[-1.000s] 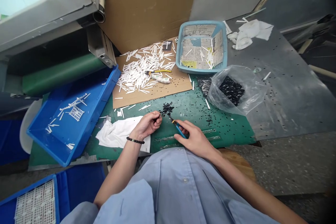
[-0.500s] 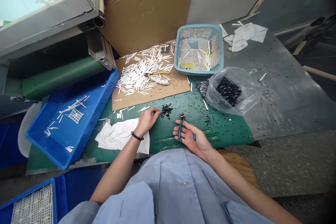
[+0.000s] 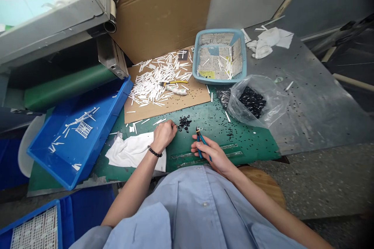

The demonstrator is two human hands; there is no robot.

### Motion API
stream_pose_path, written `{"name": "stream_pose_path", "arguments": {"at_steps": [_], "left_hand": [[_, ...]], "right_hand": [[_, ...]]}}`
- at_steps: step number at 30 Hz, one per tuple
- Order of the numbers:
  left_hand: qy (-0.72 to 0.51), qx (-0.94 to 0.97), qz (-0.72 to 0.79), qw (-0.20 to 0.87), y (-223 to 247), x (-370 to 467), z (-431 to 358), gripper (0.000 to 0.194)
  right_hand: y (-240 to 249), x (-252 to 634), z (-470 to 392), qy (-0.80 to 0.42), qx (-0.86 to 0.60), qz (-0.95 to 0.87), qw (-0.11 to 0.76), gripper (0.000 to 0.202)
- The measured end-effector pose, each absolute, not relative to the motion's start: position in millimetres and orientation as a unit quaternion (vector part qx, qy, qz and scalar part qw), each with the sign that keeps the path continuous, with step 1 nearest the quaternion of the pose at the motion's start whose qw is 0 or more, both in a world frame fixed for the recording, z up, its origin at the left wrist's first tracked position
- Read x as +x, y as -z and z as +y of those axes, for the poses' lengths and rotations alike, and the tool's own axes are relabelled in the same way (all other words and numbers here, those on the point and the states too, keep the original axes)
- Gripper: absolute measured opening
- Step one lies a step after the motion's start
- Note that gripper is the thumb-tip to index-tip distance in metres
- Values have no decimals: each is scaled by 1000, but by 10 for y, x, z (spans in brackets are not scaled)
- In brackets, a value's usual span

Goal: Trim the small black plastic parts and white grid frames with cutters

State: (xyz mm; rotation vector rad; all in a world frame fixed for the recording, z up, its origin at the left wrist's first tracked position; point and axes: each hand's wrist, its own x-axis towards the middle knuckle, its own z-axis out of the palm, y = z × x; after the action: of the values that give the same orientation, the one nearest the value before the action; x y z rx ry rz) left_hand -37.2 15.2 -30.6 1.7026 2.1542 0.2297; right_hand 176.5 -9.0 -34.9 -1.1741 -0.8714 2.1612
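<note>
My right hand (image 3: pixel 210 151) is wrapped around blue-handled cutting pliers (image 3: pixel 202 147), whose jaws point away from me over the green mat (image 3: pixel 193 148). My left hand (image 3: pixel 165 134), with a dark bead bracelet at its wrist, is closed at the left edge of a small heap of black pieces (image 3: pixel 184 123). Its fingertips are pressed together, and whatever they hold is too small or too hidden to make out. A white cloth (image 3: pixel 128 149) lies beside and partly under my left forearm.
White strips (image 3: pixel 154 81) and yellow-handled pliers (image 3: pixel 177 82) lie on a cardboard sheet (image 3: pixel 169 107). Behind stands a light-blue basket (image 3: pixel 219 81); to its right, a clear bag (image 3: pixel 274 101) holds black pieces. A blue tray (image 3: pixel 61 159) is at left, below a green roller (image 3: pixel 70 85).
The handles of the blue pliers have come closer together as my right fingers curled around them, and the pliers shifted slightly left. My left hand stays by the black heap.
</note>
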Motion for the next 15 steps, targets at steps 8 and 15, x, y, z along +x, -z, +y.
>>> {"name": "stream_pose_path", "arguments": {"at_steps": [8,15], "left_hand": [[-207,514,760,339,278,-328,147,9],[-280,304,604,682,168,-466,36,19]], "right_hand": [[305,1782,-62,-365,-462,-793,159,49],[131,1827,55,-155,-385,-907,73,47]]}}
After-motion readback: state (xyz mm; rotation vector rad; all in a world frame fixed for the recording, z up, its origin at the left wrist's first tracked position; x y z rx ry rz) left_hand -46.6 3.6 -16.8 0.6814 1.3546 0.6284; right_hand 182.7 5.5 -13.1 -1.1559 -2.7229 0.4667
